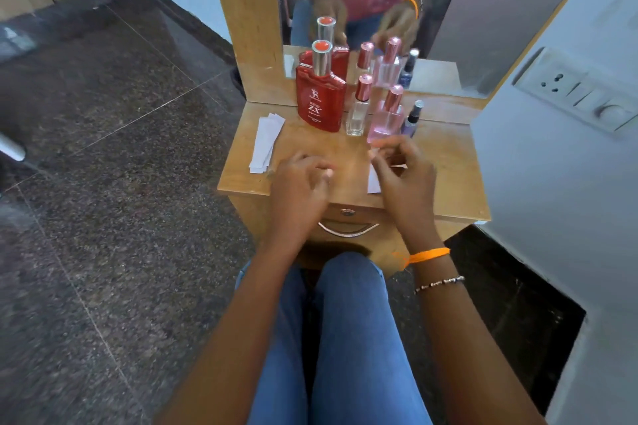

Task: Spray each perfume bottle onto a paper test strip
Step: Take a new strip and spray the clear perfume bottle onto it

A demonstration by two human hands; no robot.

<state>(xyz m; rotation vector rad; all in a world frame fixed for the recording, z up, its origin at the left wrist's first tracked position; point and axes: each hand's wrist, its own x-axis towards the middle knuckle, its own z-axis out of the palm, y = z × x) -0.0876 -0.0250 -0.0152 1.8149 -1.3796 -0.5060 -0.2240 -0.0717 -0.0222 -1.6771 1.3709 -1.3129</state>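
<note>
At mid-frame the right hand (402, 176) pinches a white paper test strip (374, 180) over the wooden table (448, 162), the left hand (300, 183) curls empty beside it (fingers loose), and four capped perfume bottles (321, 93) stand above, spare strips (266, 143) lying left.

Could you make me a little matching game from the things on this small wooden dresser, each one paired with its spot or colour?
Things:
1. red bottle
2. paper strips
3. pink bottle
4. small dark bottle

Descriptions:
A. lying flat near the left edge of the top
B. farthest right in the row, silver cap
C. farthest left in the row, tall silver cap with red top
D. pale square body, rose metallic cap

Pairs: 1-C, 2-A, 3-D, 4-B
</note>
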